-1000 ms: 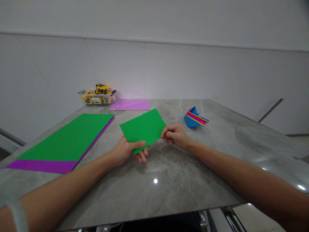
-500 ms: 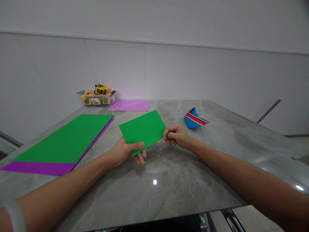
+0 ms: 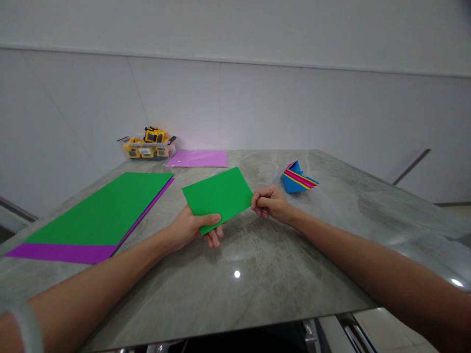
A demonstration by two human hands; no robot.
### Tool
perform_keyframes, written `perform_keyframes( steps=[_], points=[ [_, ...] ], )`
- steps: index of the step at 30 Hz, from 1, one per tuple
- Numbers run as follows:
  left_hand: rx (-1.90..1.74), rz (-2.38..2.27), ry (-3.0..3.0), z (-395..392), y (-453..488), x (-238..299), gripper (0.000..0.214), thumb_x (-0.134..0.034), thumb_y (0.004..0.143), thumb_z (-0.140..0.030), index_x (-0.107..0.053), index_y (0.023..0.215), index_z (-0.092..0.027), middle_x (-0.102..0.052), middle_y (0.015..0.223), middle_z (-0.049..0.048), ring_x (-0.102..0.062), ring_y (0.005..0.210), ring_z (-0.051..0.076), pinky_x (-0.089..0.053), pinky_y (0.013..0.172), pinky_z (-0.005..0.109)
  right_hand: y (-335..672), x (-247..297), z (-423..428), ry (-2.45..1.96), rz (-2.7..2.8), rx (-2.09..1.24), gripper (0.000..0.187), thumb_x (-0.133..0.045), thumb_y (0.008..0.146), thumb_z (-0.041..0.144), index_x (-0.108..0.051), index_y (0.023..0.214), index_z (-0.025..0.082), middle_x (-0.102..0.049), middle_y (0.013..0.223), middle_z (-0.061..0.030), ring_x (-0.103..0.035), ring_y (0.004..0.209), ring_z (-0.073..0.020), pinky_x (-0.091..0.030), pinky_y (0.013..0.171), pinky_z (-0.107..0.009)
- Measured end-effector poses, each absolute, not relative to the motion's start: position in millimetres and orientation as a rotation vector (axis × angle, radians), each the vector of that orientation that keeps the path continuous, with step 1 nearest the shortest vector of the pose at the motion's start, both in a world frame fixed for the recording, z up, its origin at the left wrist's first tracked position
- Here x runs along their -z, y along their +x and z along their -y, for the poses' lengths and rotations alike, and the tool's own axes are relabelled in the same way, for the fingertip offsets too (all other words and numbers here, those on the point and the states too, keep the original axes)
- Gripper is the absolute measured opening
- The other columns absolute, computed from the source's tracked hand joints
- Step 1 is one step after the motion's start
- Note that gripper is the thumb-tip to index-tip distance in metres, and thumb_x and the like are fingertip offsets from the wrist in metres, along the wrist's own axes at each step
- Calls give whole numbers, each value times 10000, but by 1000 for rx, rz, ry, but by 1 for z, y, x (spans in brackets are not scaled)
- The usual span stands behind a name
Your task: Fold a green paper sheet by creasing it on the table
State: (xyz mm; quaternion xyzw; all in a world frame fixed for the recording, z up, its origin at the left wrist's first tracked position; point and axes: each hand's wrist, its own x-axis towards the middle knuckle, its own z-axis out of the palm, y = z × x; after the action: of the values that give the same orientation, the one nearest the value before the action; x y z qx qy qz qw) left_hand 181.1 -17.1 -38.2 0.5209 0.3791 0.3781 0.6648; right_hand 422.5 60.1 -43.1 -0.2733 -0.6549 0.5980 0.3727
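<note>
A green sheet of paper (image 3: 218,196) is held tilted above the table. My left hand (image 3: 198,227) grips its near left corner, thumb on top and fingers underneath. At the sheet's right corner, my right hand (image 3: 270,202) is closed with thumb and forefinger pinched on the edge. Behind my right hand lies a folded paper piece (image 3: 297,179) in blue with pink, yellow and red stripes.
Large green (image 3: 99,208) and purple sheets (image 3: 62,253) lie stacked at left on the grey table (image 3: 257,289). Toward the wall are a pink sheet (image 3: 200,159) and a clear plastic box (image 3: 147,149) of yellow toy vehicles.
My right hand has shifted very slightly to the right at the sheet's corner. The whole view has moved a little; the green paper stays between my hands.
</note>
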Motion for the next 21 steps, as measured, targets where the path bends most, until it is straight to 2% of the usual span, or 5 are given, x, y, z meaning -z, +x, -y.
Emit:
perform_keyframes(
  steps=[10,16,21],
  points=[
    [-931,-950,1187,16,184,40,316,-752,715,-390,-642,683,-96,-671,531,62,-633,412,181,-510,386,239,422,40,-59,-715,1633,-1469,123,-555,583,197,-660,551,142,-548,397,27,-374,291,-51,-250,289,-149],
    [-1061,-1013,1200,12,182,46,378,-746,713,-458,-630,637,-106,-601,443,21,-582,384,139,-495,403,216,422,42,-61,-731,1559,-1393,123,-567,600,224,-652,573,141,-555,431,9,-411,319,-65,-262,303,-168],
    [-1043,-997,1149,15,188,46,397,-756,722,-481,-629,687,-106,-617,508,8,-576,381,120,-499,401,212,413,46,-56,-778,1484,-1241,115,-547,626,220,-637,628,148,-589,522,14,-448,340,-61,-291,318,-171]
  ],
)
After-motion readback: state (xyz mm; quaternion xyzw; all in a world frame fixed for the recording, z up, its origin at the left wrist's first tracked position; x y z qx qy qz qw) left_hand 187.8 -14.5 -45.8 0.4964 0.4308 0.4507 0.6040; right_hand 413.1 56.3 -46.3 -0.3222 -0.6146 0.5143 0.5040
